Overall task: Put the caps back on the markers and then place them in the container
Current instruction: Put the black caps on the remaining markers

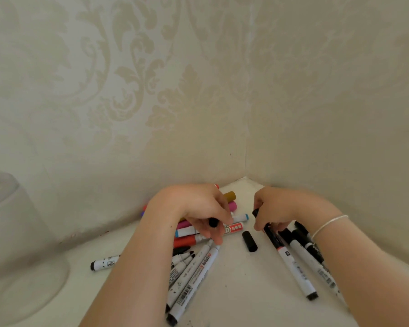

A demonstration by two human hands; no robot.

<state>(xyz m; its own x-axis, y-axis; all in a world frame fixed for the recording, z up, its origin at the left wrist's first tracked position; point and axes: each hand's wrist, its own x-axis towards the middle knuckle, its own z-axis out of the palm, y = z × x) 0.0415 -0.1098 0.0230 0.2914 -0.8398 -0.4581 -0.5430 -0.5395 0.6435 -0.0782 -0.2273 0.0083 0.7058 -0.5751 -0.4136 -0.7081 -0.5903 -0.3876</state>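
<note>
Black cap (pixel 213 222) in left hand (pixel 200 210) grip, right hand (pixel 275 212) pinching black marker (pixel 287 253)

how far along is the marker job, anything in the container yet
Early stage. Done: nothing shows inside the clear container at the left; a few black-capped markers lie by the right wrist. In hand: the left hand pinches a black cap, and the right hand grips a black-tipped marker. Left: a loose black cap, uncapped markers and the coloured markers all lie on the table.

Head camera looks forward and down, close over a white table (pixel 234 291) (corner).
</note>
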